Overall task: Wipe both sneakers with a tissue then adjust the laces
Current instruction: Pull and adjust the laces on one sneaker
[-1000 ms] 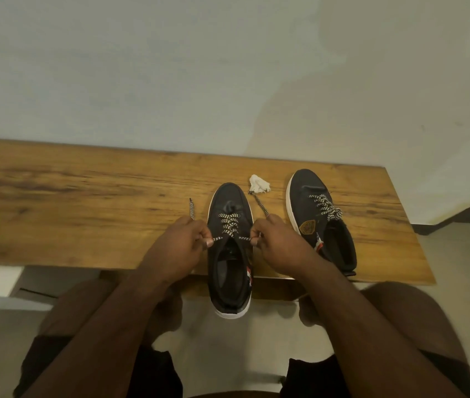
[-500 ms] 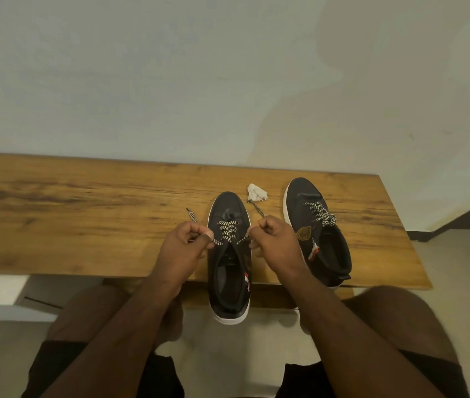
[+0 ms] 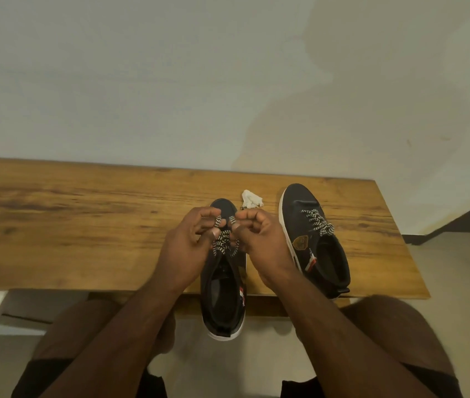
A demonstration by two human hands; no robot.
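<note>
So the sneaker getting worked on is the left one of the pair, dark with a white sole, sitting toe-away on the wooden bench with its heel hanging off the near edge. Both hands are bunched up right over its front half. The left hand has its fingers curled and is pinching one end of the black-and-white lace, and the right hand is curled the same way, pinching the other end. The two hands are almost touching at the fingertips, with the lace ends sticking up between them and crossing just below.

The other sneaker sits just to the right, fully on the bench apart from maybe a bit of heel at the edge, angled slightly, its laces bunched in a loose clump near the middle. There's a gold badge on its side.

A crumpled white tissue lies on the bench between the two toes, a bit further back. Pale wall behind it all, and the person's knees down below.
</note>
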